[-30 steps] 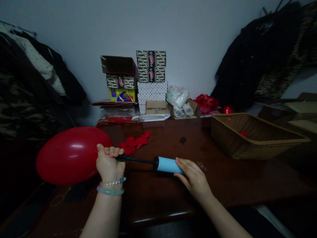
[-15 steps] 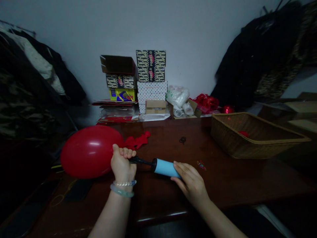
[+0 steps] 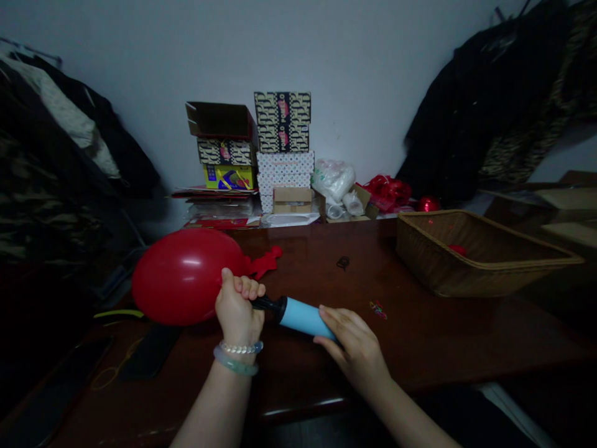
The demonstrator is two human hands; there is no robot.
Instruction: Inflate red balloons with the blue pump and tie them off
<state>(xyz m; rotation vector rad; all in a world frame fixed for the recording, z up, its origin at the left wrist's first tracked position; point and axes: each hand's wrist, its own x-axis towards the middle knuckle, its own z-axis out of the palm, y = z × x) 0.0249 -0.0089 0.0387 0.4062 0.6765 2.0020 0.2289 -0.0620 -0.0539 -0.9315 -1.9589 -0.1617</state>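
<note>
A round red balloon (image 3: 184, 277) lies to the left, its neck held in my left hand (image 3: 237, 305). My fist closes around the neck where it meets the black nozzle of a light blue hand pump (image 3: 303, 317). My right hand (image 3: 357, 348) presses against the far end of the pump's blue barrel, with fingers curved over it. Both hands touch the pump, and the left fist hides the balloon's neck. A small heap of uninflated red balloons (image 3: 263, 262) lies on the dark wooden table (image 3: 396, 354) just behind the full balloon.
A wicker basket (image 3: 433, 267) on the table's right holds a red balloon (image 3: 458, 250). Stacked patterned boxes (image 3: 282, 121), a plastic bag (image 3: 333, 180) and red ribbon (image 3: 387, 193) stand along the wall. Dark clothes hang on both sides.
My left hand and the balloon have moved right toward my right hand. The pump's black shaft has slid into the barrel, and the balloon looks slightly smaller.
</note>
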